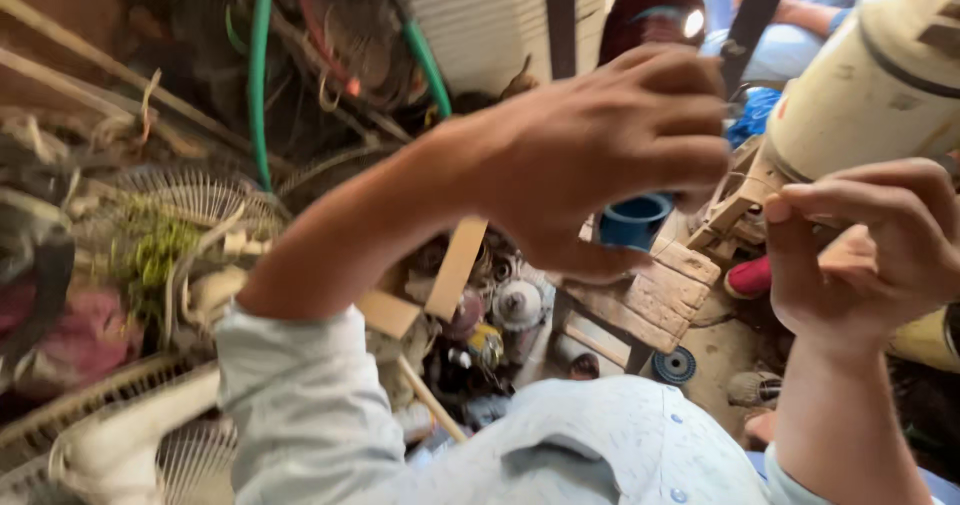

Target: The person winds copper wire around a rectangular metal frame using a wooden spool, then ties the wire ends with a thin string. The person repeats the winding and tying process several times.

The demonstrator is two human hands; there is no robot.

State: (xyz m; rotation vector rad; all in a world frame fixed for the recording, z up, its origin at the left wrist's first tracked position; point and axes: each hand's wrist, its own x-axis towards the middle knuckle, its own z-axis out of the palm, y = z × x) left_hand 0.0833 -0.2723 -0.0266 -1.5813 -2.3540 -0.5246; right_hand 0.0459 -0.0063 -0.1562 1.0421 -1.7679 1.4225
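Cream motor housing (880,85) tilts up-right; right hand (870,245) fingers curl at its base, left hand (610,155) fisted beside.

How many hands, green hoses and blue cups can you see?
Hands: 2, the left hand and the right hand
Green hoses: 2, the long green hose and the short green hose
Blue cups: 1, the blue cup
Total: 5

The left hand (600,150) hides what it grips; the cream housing (880,75) runs off frame
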